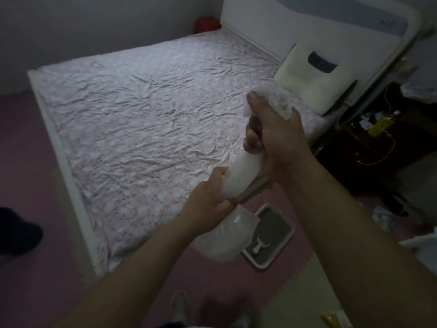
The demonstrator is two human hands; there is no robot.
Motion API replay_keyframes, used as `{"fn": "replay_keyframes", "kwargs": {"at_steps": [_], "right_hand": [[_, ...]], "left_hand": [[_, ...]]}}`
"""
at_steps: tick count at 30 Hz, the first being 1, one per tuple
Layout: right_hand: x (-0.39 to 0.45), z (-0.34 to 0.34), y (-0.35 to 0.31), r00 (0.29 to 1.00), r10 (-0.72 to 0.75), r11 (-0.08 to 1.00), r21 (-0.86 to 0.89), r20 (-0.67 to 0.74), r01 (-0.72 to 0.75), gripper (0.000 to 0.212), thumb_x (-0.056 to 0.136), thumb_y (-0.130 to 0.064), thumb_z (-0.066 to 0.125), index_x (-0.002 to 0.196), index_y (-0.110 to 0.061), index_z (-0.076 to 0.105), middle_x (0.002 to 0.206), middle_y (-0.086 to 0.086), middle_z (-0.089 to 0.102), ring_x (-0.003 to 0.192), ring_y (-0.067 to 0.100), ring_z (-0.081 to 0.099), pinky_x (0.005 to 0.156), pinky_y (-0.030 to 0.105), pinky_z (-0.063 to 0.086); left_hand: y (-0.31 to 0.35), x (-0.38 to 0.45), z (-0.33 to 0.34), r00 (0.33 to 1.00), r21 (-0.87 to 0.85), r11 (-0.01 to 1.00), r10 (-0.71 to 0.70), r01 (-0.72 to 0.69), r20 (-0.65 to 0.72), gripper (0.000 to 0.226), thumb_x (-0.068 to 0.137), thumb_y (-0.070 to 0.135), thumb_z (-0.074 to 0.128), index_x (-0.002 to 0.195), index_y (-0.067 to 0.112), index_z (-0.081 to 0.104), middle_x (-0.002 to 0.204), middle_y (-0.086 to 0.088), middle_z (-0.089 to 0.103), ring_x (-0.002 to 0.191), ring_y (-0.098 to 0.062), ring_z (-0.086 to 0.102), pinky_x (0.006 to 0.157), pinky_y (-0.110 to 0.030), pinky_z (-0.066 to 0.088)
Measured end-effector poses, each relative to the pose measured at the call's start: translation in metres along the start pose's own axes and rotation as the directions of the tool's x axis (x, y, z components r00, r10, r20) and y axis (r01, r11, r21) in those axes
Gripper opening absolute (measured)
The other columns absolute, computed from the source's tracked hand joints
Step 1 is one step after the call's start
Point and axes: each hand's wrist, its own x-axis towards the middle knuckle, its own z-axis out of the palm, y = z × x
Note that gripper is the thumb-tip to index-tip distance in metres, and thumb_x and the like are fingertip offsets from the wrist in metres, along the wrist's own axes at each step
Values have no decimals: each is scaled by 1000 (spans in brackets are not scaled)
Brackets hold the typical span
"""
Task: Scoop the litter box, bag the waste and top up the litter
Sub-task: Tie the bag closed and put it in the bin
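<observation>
Head view: both hands are gripping a white plastic bag (238, 178) above the floor. The right hand (274, 138) is clenching its neck; the left hand (210, 197) is squeezing lower. The litter box (289, 235) is sitting below, beside the bed (142, 119).

A bag (238, 185) is held in the air before the person, gripped at its upper part by the right hand (272, 138) and lower down by the left hand (208, 197), with its filled end hanging below the left hand. On the floor (47, 185) directly beneath and just right of the bag, a litter box (289, 235) is set beside the foot corner of the bed (142, 114), with a scoop (259, 246) lying inside it. A pillow (314, 76) is propped against the headboard (307, 27) at the far right of the bed, and a nightstand (378, 150) stands to the right of the bed.
</observation>
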Motion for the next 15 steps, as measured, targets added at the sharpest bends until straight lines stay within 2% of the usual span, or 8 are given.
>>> {"fn": "replay_keyframes", "kwargs": {"at_steps": [3, 4, 6, 8, 10, 12, 13, 15], "right_hand": [[2, 38, 6, 998, -54, 992, -117, 12, 55, 14, 94, -17, 70, 86, -10, 60, 61, 5, 45, 51, 19, 43, 48, 28, 38], [4, 47, 6, 997, -64, 983, -169, 42, 70, 18, 90, -21, 73, 94, -9, 61, 70, 6, 53, 60, 20, 54, 55, 32, 45], [6, 58, 3, 997, -37, 947, -316, 69, 57, 57, 77, -39, 83, 119, -11, 57, 104, 3, 65, 93, 15, 65, 81, 38, 54], [2, 67, -3, 999, -45, 838, -545, -7, 34, 112, 62, -56, 88, 151, -24, 29, 145, 0, 49, 126, 14, 54, 99, 48, 51], [-7, 77, -12, 981, -190, 675, -730, -37, 104, 128, 60, -62, 86, 158, -35, 7, 162, -4, 25, 143, 14, 35, 106, 52, 46], [-14, 89, -20, 937, -347, 527, -819, 36, 227, 129, 64, -64, 82, 159, -30, 1, 166, -3, 15, 150, 14, 20, 118, 50, 32], [-16, 95, -22, 902, -405, 402, -856, 153, 326, 127, 68, -64, 80, 160, -25, 3, 166, 0, 12, 152, 16, 14, 122, 48, 23], [-16, 110, -19, 764, -330, -44, -817, 555, 575, 118, 73, -64, 75, 160, -16, 11, 166, 7, 12, 154, 25, 3, 124, 48, 10]], "left_hand": [[-20, -7, -34, 997, -6, 1000, 26, -26, -67, 34, 80, 34, 51, 108, 18, 60, 83, -7, 66, 71, -26, 63, 62, -42, 51], [-25, -10, -44, 994, -17, 999, 31, -33, -105, 29, 82, 33, 50, 101, 16, 65, 79, -6, 67, 68, -25, 63, 60, -38, 50], [-37, -15, -64, 986, -34, 999, 1, -7, -164, 22, 86, 32, 51, 91, 18, 68, 75, -4, 69, 66, -21, 62, 58, -31, 46], [-50, -17, -81, 983, -15, 1000, -30, 28, -183, 11, 89, 32, 53, 86, 27, 62, 74, 0, 66, 66, -20, 60, 57, -29, 42], [-61, -16, -97, 980, 25, 998, -46, 52, -192, 11, 91, 32, 53, 81, 31, 57, 70, 5, 62, 65, -20, 58, 56, -30, 40], [-66, -13, -110, 977, 44, 996, -69, 79, -201, 14, 89, 35, 51, 78, 29, 56, 70, 3, 62, 66, -21, 58, 58, -33, 43], [-66, -11, -116, 977, 55, 994, -78, 90, -197, 13, 87, 36, 50, 77, 30, 56, 71, 2, 63, 67, -21, 59, 60, -34, 45], [-69, -8, -125, 980, 94, 992, -60, 78, -190, 10, 85, 37, 50, 78, 33, 54, 76, 0, 67, 72, -22, 61, 64, -34, 48]]}}
